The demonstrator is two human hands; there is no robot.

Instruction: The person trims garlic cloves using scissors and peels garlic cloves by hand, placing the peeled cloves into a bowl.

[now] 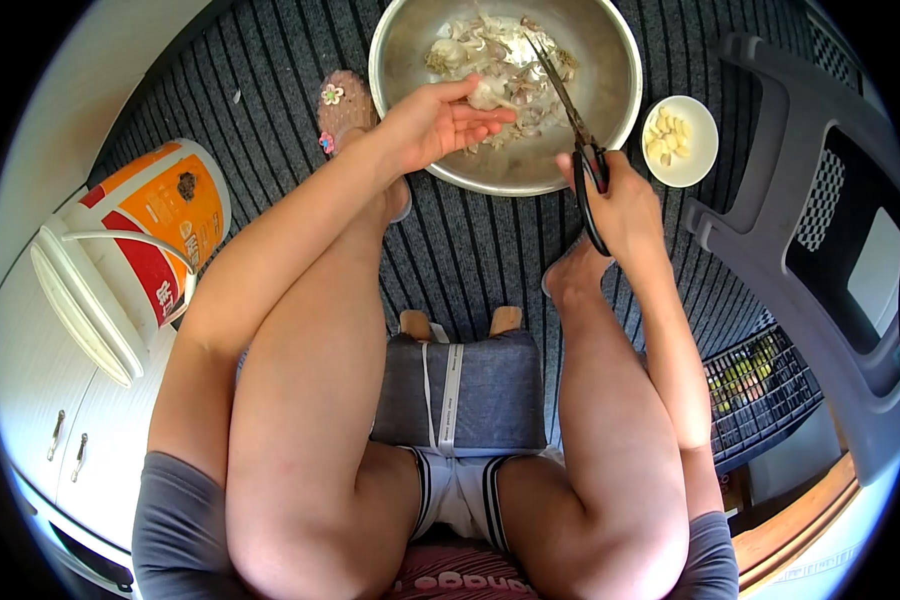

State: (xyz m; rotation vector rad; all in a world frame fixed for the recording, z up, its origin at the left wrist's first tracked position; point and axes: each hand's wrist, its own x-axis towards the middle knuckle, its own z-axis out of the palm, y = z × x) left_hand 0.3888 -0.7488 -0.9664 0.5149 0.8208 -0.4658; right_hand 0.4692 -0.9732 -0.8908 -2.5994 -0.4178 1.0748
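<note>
A wide metal bowl (610, 95) holds garlic bulbs and loose papery skins (545, 110). Over its left part is my left hand (450, 122), palm up, with a garlic bulb (490, 93) held at the fingers. Black-handled scissors (588, 160) are in my right hand (618, 195) at the bowl's lower right rim; the blades point up and left over the bowl. Right of the bowl, a small white bowl (708, 145) contains peeled garlic cloves (667, 137).
An orange and white bucket (160, 215) lies tilted at the left, by white cabinet doors (100, 430). At the right are a grey plastic chair (770, 225) and a black basket (760, 390). A grey cushioned stool (495, 390) sits between the legs on the striped mat (270, 110).
</note>
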